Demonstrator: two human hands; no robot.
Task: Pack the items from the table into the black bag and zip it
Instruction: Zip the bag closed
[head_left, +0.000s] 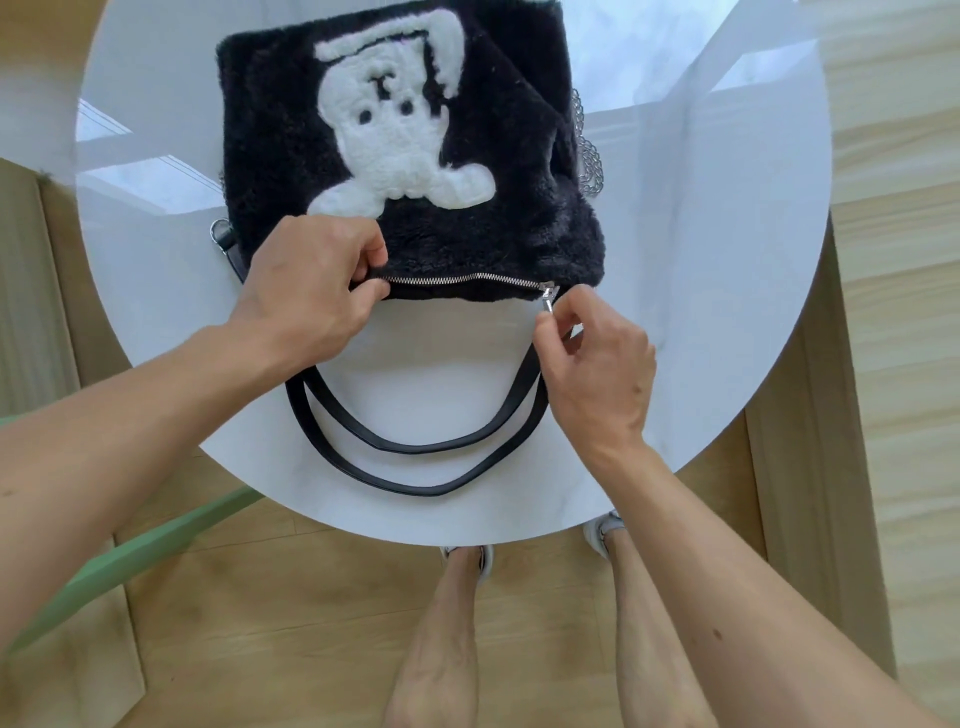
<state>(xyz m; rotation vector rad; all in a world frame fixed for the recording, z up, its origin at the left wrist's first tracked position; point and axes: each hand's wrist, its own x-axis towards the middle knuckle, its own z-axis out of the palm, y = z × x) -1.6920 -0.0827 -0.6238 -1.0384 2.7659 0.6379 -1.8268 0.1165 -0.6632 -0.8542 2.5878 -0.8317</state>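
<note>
A fluffy black bag with a white bear figure lies flat on the round white table. Its metal zipper runs along the near edge, closed from the left end to the silver slider near the right end. My left hand pinches the bag's left end of the zipper. My right hand pinches the slider's pull tab between thumb and forefinger. Two black handles loop toward me on the table. No loose items are visible on the table.
A silver chain strap hangs at the bag's right side, and a black strap end with a ring sticks out at its left. A green chair part is below the table's left edge. My legs stand on the wooden floor.
</note>
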